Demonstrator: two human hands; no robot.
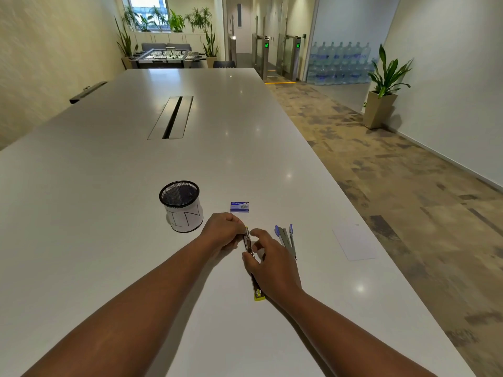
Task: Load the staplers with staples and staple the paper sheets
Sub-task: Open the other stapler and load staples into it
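A yellow stapler (pixel 255 284) lies swung open and flat on the white table (pixel 109 186), its metal part between my hands. My left hand (pixel 223 229) pinches the far end of that stapler. My right hand (pixel 269 265) rests over its middle, thumb and fingers touching the metal channel. A blue stapler (pixel 286 238) lies open just right of my hands. A small blue staple box (pixel 239 207) sits beyond my hands. White paper sheets (pixel 353 242) lie near the table's right edge.
A black mesh cup (pixel 181 205) with a paper label stands left of my hands. A cable slot (pixel 172 117) runs down the table's middle. The table's right edge drops to a carpeted floor with a potted plant (pixel 383 91).
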